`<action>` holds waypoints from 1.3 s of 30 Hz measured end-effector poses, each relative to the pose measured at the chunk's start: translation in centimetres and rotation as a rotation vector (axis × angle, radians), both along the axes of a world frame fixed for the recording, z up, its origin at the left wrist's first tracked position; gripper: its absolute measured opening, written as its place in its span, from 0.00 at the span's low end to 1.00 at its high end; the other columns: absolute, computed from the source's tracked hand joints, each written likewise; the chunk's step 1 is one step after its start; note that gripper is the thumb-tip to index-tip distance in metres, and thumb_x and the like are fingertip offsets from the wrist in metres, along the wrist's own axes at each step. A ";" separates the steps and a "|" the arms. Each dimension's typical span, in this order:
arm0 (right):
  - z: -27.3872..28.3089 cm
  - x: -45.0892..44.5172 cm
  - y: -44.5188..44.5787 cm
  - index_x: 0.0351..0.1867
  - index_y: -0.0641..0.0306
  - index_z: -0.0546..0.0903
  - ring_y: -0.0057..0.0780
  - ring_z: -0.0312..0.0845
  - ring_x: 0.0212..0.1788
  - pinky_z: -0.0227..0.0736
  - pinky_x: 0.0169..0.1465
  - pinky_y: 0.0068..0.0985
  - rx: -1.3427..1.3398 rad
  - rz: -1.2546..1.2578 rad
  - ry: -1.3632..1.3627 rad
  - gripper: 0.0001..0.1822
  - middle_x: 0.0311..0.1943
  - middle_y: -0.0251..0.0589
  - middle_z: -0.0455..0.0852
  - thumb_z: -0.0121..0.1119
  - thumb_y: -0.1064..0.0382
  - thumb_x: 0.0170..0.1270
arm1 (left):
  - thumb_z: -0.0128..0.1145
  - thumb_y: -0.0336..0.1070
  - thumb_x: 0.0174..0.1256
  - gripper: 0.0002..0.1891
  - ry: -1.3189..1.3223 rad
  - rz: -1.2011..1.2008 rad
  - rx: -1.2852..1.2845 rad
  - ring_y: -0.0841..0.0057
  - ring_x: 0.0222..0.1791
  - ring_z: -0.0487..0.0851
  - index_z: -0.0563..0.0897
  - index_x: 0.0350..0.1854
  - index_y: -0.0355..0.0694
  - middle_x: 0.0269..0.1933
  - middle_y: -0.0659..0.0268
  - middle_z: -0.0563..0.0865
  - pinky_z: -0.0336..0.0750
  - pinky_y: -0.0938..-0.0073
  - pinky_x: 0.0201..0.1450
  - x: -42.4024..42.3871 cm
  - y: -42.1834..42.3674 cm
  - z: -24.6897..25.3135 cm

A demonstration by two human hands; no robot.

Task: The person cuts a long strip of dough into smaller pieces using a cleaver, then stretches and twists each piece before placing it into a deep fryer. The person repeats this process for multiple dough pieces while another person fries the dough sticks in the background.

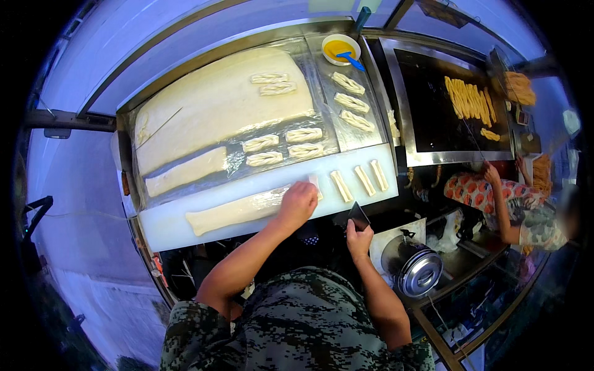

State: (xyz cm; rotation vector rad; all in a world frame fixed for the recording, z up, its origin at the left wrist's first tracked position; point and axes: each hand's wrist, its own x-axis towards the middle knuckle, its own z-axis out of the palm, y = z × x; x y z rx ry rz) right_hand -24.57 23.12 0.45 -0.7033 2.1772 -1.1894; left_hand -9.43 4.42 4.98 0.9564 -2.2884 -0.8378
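My right hand (359,241) grips a dark flat blade (358,216), like a dough scraper or cleaver, just off the near edge of a white cutting board (171,232). Over the board, my left hand (298,205) has its fingers curled at the right end of a long flat dough strip (236,209). A short cut dough piece (314,182) shows partly behind that hand; the fingertips are hidden, so any grip is unclear. Farther right lie three narrow dough pieces (342,186), spaced apart.
Behind the board lie a large dough slab (222,97), another strip (188,170) and several twisted pieces (305,134). A bowl of yellow liquid (330,47) holds a blue brush (349,58). To the right, fried sticks (468,99) float in a fryer (427,116); a co-worker's hand (492,174) reaches there. A steel pot (420,273) stands nearby.
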 end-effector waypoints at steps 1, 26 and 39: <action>-0.3 0.0 -0.1 0.34 0.70 0.81 0.38 0.85 0.29 0.77 0.36 0.31 0.015 -0.007 0.006 0.10 0.26 0.48 0.87 0.64 0.64 0.58 | 0.67 0.32 0.52 0.12 -0.031 -0.060 0.057 0.57 0.36 0.79 0.73 0.28 0.40 0.33 0.58 0.79 0.74 0.60 0.37 -0.1 0.2 -0.4; 0.7 0.1 -4.6 0.34 0.71 0.76 0.50 0.82 0.26 0.75 0.32 0.37 0.014 0.210 0.228 0.10 0.22 0.54 0.83 0.63 0.65 0.59 | 0.62 0.36 0.56 0.12 -0.291 -0.166 0.617 0.66 0.38 0.88 0.87 0.41 0.39 0.38 0.56 0.89 0.80 0.68 0.44 -3.6 -5.5 -4.7; 1.5 1.0 -6.1 0.35 0.68 0.78 0.51 0.84 0.30 0.77 0.34 0.37 -0.013 0.236 0.256 0.09 0.25 0.54 0.84 0.63 0.64 0.59 | 0.65 0.35 0.54 0.12 -0.187 0.033 0.731 0.68 0.36 0.88 0.88 0.39 0.36 0.36 0.55 0.89 0.80 0.71 0.43 -2.9 -5.0 -5.0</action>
